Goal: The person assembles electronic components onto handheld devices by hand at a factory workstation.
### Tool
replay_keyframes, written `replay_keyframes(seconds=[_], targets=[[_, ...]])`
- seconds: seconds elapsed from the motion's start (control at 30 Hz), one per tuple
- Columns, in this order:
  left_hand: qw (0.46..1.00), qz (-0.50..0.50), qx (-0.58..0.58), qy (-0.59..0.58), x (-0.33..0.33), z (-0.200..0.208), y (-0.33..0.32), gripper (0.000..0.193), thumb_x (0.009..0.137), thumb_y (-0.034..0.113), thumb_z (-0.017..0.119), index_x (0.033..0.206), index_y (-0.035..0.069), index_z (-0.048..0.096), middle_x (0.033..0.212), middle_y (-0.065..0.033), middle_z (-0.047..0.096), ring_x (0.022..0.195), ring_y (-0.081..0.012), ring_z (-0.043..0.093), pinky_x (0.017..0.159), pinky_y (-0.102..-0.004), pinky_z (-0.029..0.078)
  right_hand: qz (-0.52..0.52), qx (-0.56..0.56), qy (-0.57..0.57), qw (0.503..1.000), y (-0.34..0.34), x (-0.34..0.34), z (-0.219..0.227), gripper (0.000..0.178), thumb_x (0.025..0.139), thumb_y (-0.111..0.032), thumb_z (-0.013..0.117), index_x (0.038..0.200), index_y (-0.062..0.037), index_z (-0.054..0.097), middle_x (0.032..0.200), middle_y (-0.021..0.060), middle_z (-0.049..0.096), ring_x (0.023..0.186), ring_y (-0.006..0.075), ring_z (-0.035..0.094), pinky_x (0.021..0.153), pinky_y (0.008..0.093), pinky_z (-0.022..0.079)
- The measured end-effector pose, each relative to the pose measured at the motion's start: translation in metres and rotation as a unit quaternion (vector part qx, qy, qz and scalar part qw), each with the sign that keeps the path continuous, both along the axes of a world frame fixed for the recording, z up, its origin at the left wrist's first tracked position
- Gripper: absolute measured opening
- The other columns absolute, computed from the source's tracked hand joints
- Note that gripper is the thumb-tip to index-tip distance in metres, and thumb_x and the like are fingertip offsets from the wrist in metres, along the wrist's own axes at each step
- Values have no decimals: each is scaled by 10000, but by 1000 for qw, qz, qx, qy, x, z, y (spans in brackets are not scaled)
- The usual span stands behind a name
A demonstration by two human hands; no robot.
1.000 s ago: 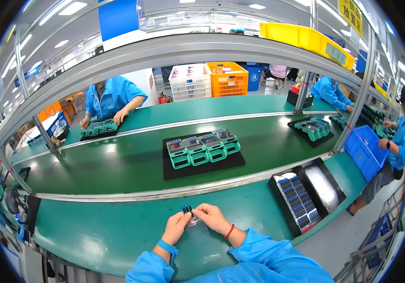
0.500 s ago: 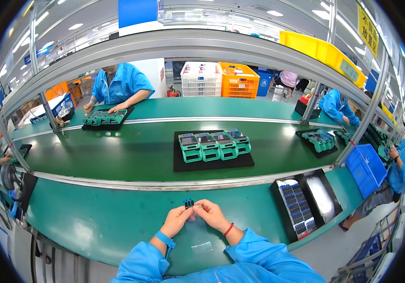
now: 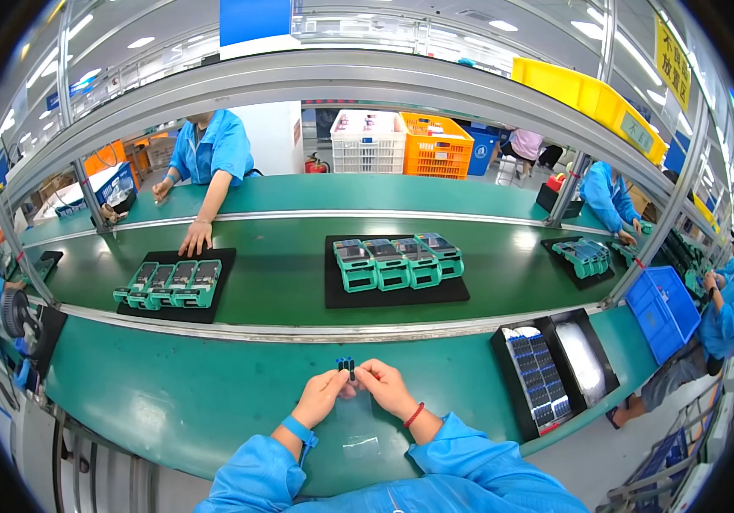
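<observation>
Over the near green bench, my left hand and my right hand meet with thumbs and fingers pinched. Between them, a small black part with blue tips stands up from the fingertips; its exact kind is too small to make out. Both hands grip its lower end, which the fingers hide. Just below the hands, a small clear plastic piece lies on the bench. To the right, a black box holds rows of similar black-and-blue parts, beside a second black box with a whitish lining.
Ahead, the green conveyor carries black trays of green frames, with more frames at left and others at right. A blue bin stands at the right end. Metal rails cross overhead. A co-worker's hand reaches across.
The co-worker opposite has moved the left tray of green frames from the far bench onto the conveyor, nearer me. The middle tray has shifted slightly right. My hands stay almost in place.
</observation>
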State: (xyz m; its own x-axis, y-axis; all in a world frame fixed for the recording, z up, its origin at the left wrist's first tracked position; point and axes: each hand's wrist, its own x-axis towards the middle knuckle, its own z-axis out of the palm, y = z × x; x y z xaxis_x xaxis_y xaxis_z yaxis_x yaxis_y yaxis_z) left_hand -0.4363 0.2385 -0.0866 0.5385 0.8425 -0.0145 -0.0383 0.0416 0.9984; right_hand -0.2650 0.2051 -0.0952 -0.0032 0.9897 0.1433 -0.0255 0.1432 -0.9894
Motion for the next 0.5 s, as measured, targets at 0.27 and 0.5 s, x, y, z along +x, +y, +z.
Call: replay_keyframes(seconds=[0.27, 0.5], targets=[[1000, -13, 14, 24, -1, 5, -2, 278, 961, 237, 510, 1005, -9, 632, 829, -50, 643, 775, -121, 600, 738, -258, 490, -6, -13, -6, 1000, -1, -1, 2, 160, 930, -181, 577, 922, -22, 598, 801, -5, 605, 718, 55, 529, 646, 198, 432], [999, -9, 13, 45, -6, 3, 0, 234, 948, 206, 535, 987, 0, 639, 815, -39, 643, 765, -112, 604, 716, -249, 493, -1, -20, 3, 1000, -2, -6, 7, 154, 927, -172, 581, 916, -19, 594, 800, -5, 602, 723, 57, 532, 655, 201, 440]])
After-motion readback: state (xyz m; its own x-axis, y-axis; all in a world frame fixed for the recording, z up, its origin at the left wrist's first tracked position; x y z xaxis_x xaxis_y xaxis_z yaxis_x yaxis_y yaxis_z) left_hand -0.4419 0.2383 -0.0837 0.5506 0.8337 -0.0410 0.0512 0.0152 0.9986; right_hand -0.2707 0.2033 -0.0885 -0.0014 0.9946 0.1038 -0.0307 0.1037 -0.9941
